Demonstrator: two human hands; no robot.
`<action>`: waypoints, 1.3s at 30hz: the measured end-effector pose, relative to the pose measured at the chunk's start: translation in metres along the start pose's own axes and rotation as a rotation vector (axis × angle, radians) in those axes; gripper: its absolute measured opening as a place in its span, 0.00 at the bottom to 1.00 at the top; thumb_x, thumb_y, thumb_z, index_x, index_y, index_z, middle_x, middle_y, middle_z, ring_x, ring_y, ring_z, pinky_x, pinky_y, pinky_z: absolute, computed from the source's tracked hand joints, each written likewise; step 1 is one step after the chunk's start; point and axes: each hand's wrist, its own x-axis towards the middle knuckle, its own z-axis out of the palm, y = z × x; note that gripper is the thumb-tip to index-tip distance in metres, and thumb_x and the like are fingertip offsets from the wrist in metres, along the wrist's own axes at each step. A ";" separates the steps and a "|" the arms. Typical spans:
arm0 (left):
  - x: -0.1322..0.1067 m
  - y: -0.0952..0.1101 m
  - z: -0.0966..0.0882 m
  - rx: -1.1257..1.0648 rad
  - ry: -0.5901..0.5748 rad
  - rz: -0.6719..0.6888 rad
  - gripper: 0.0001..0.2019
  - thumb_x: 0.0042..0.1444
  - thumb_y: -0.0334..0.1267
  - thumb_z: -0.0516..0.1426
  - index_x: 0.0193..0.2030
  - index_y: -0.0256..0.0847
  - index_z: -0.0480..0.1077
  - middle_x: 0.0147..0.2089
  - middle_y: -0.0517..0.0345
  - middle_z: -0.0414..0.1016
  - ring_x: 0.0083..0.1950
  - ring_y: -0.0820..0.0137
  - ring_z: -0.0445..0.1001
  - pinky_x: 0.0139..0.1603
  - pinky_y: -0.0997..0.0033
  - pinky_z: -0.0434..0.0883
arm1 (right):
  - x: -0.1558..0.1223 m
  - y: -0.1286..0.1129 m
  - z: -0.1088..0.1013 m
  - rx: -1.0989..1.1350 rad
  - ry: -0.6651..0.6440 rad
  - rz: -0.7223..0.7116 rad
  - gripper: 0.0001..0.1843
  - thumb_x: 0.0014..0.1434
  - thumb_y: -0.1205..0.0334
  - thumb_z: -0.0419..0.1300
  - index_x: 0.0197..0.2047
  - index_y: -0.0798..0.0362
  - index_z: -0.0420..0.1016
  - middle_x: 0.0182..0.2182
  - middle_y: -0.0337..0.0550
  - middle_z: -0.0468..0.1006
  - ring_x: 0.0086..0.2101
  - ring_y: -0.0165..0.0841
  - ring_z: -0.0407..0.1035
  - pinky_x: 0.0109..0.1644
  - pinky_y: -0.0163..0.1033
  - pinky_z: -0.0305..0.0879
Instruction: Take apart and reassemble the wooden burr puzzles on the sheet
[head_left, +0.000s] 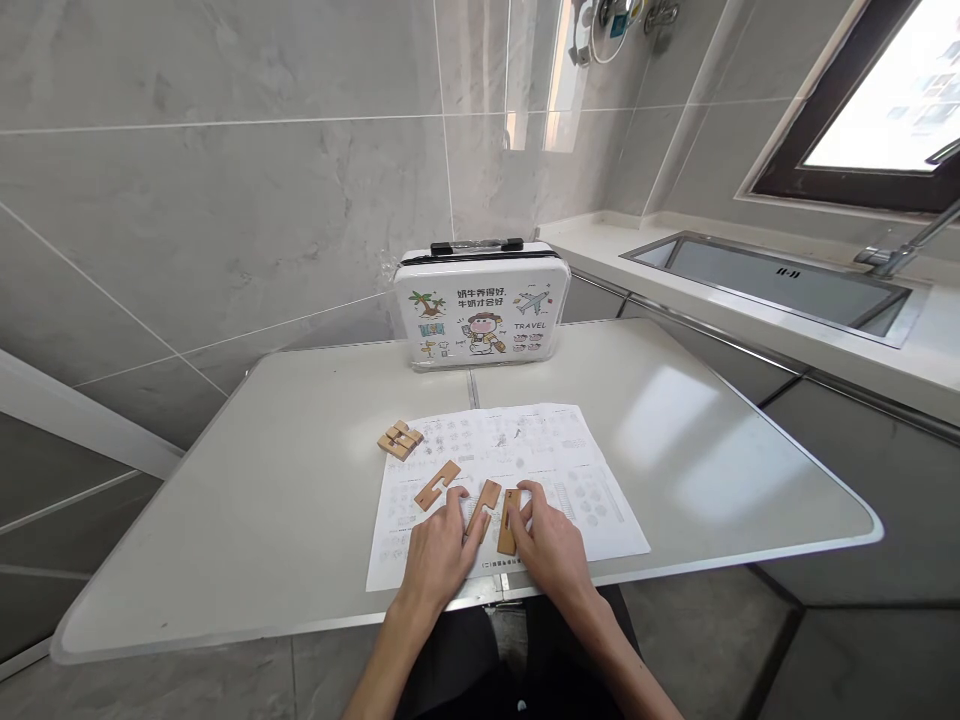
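Note:
My left hand [437, 548] rests on the printed sheet [600, 510], fingers curled, with its thumb along a notched wooden puzzle piece [490, 494]. Part of that piece is hidden by the thumb. Just to the right, my right hand [553, 545] has its thumb and fingers on another flat wooden puzzle piece [508, 540], which bears a dark mark near its far end. A third notched wooden piece [427, 494] lies loose on the paper beyond my left hand. At the sheet's far left corner sits a small cluster of joined wooden pieces [400, 440].
A white case [442, 345] with cartoon prints and a black handle stands at the back of the folding table [300, 480], near the tiled wall. To the right runs a counter [592, 245] with a sink [757, 290] and a faucet [889, 258].

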 end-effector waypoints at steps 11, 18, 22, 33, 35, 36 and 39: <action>0.000 0.009 0.015 -0.023 0.178 0.311 0.24 0.63 0.44 0.61 0.65 0.46 0.65 0.70 0.41 0.63 0.74 0.44 0.59 0.69 0.37 0.63 | 0.003 -0.010 -0.003 -0.120 -0.128 -0.038 0.18 0.76 0.62 0.46 0.65 0.52 0.63 0.38 0.49 0.86 0.37 0.45 0.80 0.34 0.38 0.56; 0.008 -0.008 0.021 0.121 0.158 0.302 0.26 0.68 0.47 0.59 0.71 0.48 0.63 0.80 0.45 0.51 0.80 0.39 0.43 0.73 0.27 0.54 | 0.002 0.021 -0.012 0.152 0.012 -0.093 0.20 0.73 0.54 0.49 0.63 0.50 0.65 0.38 0.43 0.83 0.31 0.39 0.76 0.37 0.40 0.65; 0.014 -0.025 0.016 0.168 0.150 0.282 0.24 0.70 0.45 0.55 0.71 0.51 0.65 0.79 0.49 0.55 0.80 0.41 0.46 0.74 0.28 0.55 | 0.001 0.044 -0.021 0.212 0.170 -0.009 0.20 0.71 0.51 0.50 0.60 0.52 0.67 0.36 0.44 0.81 0.29 0.38 0.73 0.35 0.41 0.66; 0.020 -0.077 -0.020 0.145 0.262 0.206 0.23 0.72 0.48 0.52 0.71 0.49 0.65 0.72 0.47 0.65 0.75 0.48 0.59 0.72 0.38 0.62 | -0.004 0.053 -0.025 0.404 0.189 -0.026 0.21 0.70 0.44 0.55 0.55 0.52 0.72 0.33 0.44 0.80 0.26 0.36 0.68 0.31 0.40 0.64; 0.018 -0.080 -0.026 0.140 0.339 0.167 0.21 0.70 0.50 0.54 0.65 0.47 0.69 0.66 0.45 0.69 0.69 0.48 0.64 0.68 0.41 0.66 | -0.004 0.053 -0.025 0.405 0.185 -0.021 0.22 0.69 0.43 0.55 0.54 0.52 0.72 0.33 0.44 0.80 0.26 0.36 0.68 0.31 0.40 0.64; 0.017 -0.082 -0.029 0.149 0.375 0.136 0.21 0.68 0.52 0.56 0.62 0.46 0.70 0.63 0.44 0.69 0.65 0.48 0.67 0.66 0.42 0.68 | -0.004 0.053 -0.025 0.405 0.184 -0.019 0.23 0.69 0.42 0.55 0.54 0.52 0.72 0.33 0.44 0.80 0.26 0.36 0.68 0.31 0.40 0.64; 0.010 -0.088 -0.033 0.214 0.462 0.017 0.29 0.60 0.61 0.60 0.59 0.42 0.71 0.57 0.41 0.66 0.59 0.46 0.68 0.62 0.40 0.69 | -0.004 0.054 -0.024 0.400 0.189 -0.017 0.22 0.69 0.42 0.56 0.53 0.51 0.72 0.33 0.44 0.80 0.26 0.36 0.68 0.31 0.40 0.63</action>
